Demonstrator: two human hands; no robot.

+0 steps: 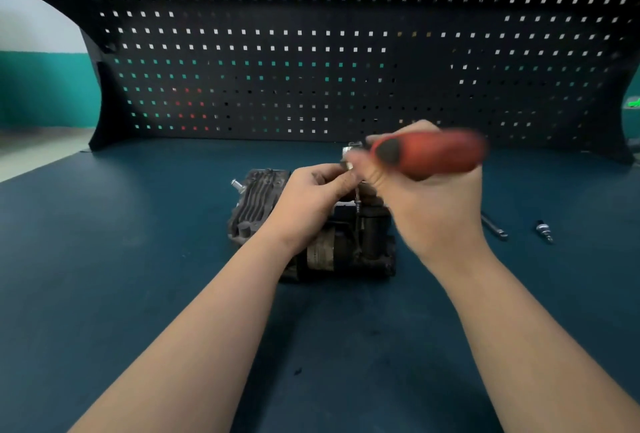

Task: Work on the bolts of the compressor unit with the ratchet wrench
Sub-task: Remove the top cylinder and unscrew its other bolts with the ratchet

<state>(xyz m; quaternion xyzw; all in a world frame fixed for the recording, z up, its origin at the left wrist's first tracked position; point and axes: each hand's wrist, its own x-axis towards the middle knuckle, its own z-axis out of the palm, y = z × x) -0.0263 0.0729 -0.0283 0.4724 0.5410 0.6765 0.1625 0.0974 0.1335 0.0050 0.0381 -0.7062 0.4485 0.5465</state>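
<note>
The dark, grimy compressor unit (pixel 259 204) sits in the middle of the blue bench, its finned head to the left. My right hand (pixel 426 204) grips the ratchet wrench (pixel 429 153) by its red and black handle, which is blurred and points right. The wrench's metal head and a thin extension (pixel 357 198) stand over the top of the unit. My left hand (pixel 311 197) pinches the metal head end of the wrench just above the compressor. The bolt under the extension is hidden by my fingers.
A metal extension bar (pixel 495 226) and a small socket bit (pixel 544 231) lie on the bench (pixel 138 259) to the right of the unit. A black pegboard (pixel 311 69) rises behind the bench.
</note>
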